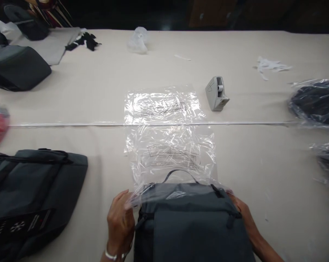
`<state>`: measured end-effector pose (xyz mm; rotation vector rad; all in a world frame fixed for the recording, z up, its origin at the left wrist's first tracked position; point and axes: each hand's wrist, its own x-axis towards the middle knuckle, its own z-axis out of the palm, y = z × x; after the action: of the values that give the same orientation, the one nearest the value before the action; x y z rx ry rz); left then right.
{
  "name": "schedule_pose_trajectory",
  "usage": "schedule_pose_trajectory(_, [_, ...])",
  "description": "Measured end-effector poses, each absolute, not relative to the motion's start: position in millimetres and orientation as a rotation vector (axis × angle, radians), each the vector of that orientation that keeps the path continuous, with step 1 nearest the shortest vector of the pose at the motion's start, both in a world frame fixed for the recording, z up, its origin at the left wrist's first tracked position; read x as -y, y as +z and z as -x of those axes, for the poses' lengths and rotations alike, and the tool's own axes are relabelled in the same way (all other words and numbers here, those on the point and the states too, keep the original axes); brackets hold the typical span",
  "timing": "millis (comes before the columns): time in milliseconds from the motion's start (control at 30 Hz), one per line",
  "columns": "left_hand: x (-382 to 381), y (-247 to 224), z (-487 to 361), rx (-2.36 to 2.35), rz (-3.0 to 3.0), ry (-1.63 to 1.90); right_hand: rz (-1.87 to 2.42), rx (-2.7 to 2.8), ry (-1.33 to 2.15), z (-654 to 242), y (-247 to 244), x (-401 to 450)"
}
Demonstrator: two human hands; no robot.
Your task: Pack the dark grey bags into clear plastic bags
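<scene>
A dark grey backpack [194, 225] lies at the near edge of the view, its thin top loop pointing away from me. The mouth of a clear plastic bag [178, 176] is drawn over the backpack's top end. My left hand [121, 218], with a bangle at the wrist, is closed on the bag's edge at the backpack's left top corner. At the right top corner, my right hand [239, 207] grips the opposite edge of the bag, its fingertips partly hidden behind the backpack. The rest of the bag, with printed text, stretches flat across the table beyond.
A grey tape dispenser [217, 94] stands right of the bag. Another dark backpack [41, 189] with a black tag lies at left, a grey one [19, 67] behind it. Plastic-wrapped dark items [317, 103] sit at right. White scraps [272, 65] and crumpled plastic [138, 40] lie farther back.
</scene>
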<state>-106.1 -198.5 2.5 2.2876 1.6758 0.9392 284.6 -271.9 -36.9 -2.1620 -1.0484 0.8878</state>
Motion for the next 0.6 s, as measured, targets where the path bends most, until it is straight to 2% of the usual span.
schedule_pose_trajectory(100, [218,-4,119,-1.491,-2.334,1.035,2.172,1.033,0.867,-291,-45,299])
schedule_pose_trajectory(233, [254,-28,137,-1.389,-2.365,0.857,2.122,1.112,0.842,-287,-55,334])
schedule_pose_trajectory(433, [244,-35,129,-1.852,-1.859,0.549,2.250,0.900,0.876,-266,-35,289])
schedule_pose_trajectory(600, [253,-9,128,-1.721,-1.913,0.830,2.222,0.809,0.749,-268,-14,290])
